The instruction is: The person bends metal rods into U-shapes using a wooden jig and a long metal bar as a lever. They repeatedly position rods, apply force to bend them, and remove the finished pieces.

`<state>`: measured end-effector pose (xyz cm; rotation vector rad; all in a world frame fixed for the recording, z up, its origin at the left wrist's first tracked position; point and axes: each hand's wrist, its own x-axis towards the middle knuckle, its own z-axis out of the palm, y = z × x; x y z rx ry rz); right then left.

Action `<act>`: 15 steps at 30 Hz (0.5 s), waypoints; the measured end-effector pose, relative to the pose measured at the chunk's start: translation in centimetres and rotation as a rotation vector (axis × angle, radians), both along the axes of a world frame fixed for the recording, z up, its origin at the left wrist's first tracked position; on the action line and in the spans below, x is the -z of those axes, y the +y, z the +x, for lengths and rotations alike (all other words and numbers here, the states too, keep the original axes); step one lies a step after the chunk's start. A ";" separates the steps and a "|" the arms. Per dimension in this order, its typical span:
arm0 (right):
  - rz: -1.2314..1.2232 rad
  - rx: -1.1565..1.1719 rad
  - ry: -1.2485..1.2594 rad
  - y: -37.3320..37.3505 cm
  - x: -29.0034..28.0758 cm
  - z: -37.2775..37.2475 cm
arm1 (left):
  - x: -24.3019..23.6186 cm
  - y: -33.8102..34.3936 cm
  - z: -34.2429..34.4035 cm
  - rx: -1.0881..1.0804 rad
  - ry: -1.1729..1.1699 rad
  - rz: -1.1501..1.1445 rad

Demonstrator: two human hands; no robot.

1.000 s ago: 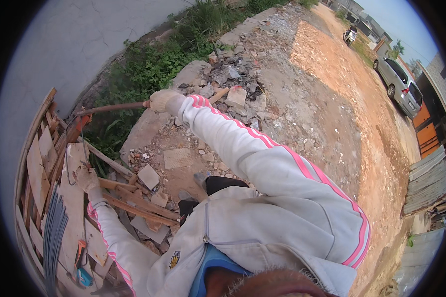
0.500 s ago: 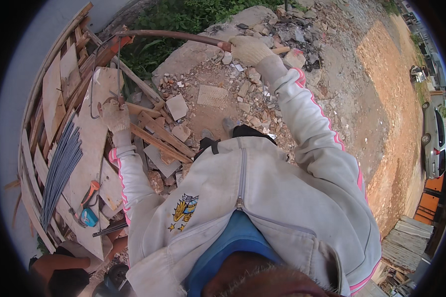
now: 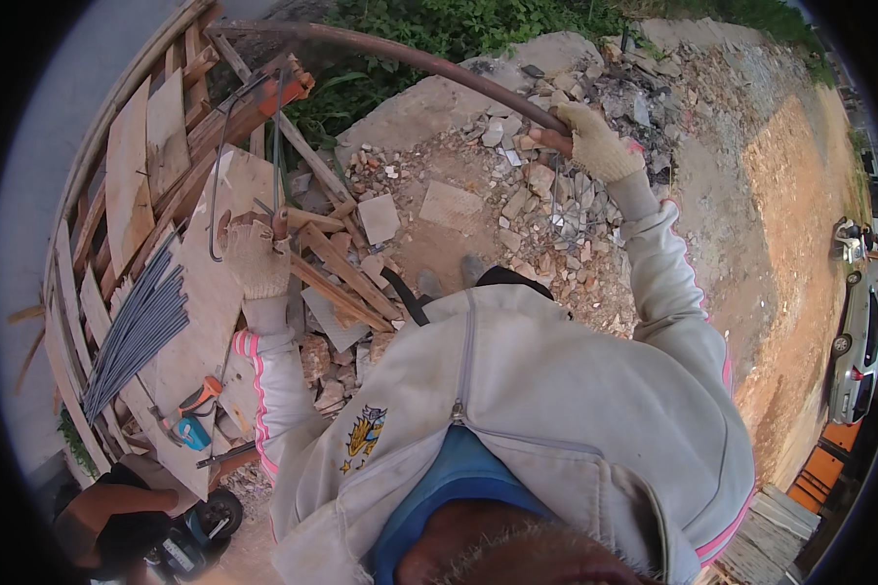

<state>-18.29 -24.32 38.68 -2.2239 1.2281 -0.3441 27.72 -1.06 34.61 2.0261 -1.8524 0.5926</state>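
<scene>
Bent rod [image 3: 279,117] in your left hand [image 3: 255,257], bar [image 3: 429,64] in your right hand [image 3: 593,141], rod bundle [image 3: 137,331] on plywood [image 3: 213,317] to your left, rubble [image 3: 576,234] before you, weeds [image 3: 415,29] beyond, car [image 3: 855,341] far right

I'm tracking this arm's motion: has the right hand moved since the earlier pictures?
Yes. Judged against the square slab on the ground, the right hand, gripping the pipe, has moved rightward, farther from the woodpile.

Off-white jacket [image 3: 576,380], grey zip [image 3: 470,341] partly undone, pink stripes [image 3: 258,390] along both sleeves [image 3: 658,263]. Yellow-and-blue emblem [image 3: 364,434] with small stars, left chest. Blue shirt [image 3: 458,468] under. Cream knit gloves [image 3: 263,278] on left hand [image 3: 254,249] and right hand [image 3: 595,141].
</scene>
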 end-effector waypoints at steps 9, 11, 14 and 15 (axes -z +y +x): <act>0.125 0.352 -0.254 9.9 15.0 -5.9 | -15.8 -4.6 8.0 -0.116 1.111 -0.950; 0.247 0.474 -0.230 12.5 17.4 -8.4 | -15.4 -6.0 11.1 -0.081 1.236 -0.865; 0.273 0.631 -0.025 17.4 22.8 -13.5 | -16.5 -9.5 -4.5 0.120 0.955 -0.599; 0.250 0.664 0.076 18.6 24.2 -15.4 | -16.7 -10.6 -10.0 0.116 0.837 -0.520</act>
